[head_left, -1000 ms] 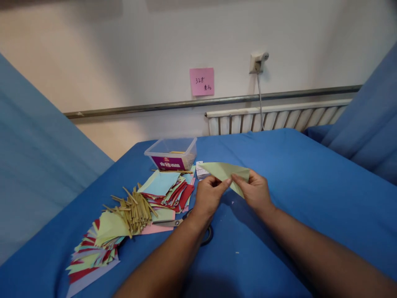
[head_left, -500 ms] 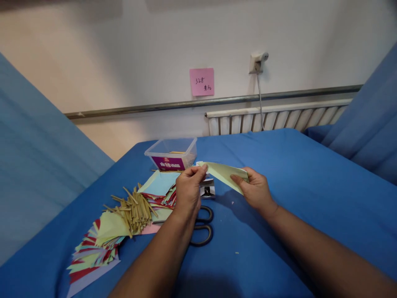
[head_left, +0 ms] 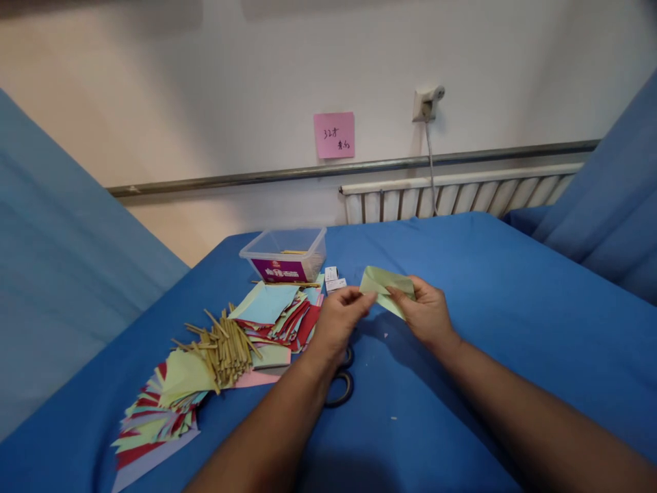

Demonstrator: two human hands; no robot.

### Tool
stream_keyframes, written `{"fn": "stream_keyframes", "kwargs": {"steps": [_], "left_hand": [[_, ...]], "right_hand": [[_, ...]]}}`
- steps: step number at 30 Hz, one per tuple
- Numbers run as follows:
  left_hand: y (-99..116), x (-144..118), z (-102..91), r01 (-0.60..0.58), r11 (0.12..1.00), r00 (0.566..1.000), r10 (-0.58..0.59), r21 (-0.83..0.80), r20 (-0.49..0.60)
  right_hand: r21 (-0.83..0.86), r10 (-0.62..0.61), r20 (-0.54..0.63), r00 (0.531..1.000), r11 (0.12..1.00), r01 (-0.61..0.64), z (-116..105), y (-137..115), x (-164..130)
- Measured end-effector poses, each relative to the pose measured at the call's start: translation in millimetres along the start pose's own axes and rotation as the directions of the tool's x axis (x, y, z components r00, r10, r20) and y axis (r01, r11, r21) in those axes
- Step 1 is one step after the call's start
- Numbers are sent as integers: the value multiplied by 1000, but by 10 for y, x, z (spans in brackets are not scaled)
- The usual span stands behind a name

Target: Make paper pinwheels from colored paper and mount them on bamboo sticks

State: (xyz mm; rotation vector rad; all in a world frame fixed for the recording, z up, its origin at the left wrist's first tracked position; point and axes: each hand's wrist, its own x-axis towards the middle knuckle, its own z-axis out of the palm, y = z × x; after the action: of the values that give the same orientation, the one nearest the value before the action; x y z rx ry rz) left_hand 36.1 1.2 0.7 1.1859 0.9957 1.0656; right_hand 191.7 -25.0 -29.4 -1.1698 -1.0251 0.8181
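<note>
Above the blue bed [head_left: 487,287], the left hand [head_left: 336,322] has returned from the far corner, its grip pinching the now-shorter, folded green paper [head_left: 384,284] opposite the right hand [head_left: 426,315]; another fold looks made.

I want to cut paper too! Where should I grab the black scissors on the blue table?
Judging by what shows, take the black-handled scissors by their finger loops, coming from the near side. The loops lie flat on the blue cloth-covered table, pointing toward the person; the blades are hidden under the left hand, which pinches the folded pale green paper with the right hand.
</note>
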Motion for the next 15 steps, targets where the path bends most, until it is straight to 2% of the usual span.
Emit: {"fn": "stream_keyframes", "kwargs": {"steps": [2, 6, 11, 15], "left_hand": [[-54, -71, 106, 20, 998, 998, -24, 59, 63], [-115, -92, 146, -16, 996, 999, 12, 83, 49], [-96, -13, 25, -52, 995, 996, 58, 87, -65], [39, 96, -131, -92, 992, 978, 73, -91, -196]], "right_hand": [[4, -14, 7, 1000, 1000, 14, -1, 13, 1], [11, -2, 9, 1000, 1000, 2, -1, 29, 7], [13, 12, 20, 1000, 1000, -13, 10, 11, 7], [-38, 4, 25, 1000, 999, -3, 5, 5, -2]]}}
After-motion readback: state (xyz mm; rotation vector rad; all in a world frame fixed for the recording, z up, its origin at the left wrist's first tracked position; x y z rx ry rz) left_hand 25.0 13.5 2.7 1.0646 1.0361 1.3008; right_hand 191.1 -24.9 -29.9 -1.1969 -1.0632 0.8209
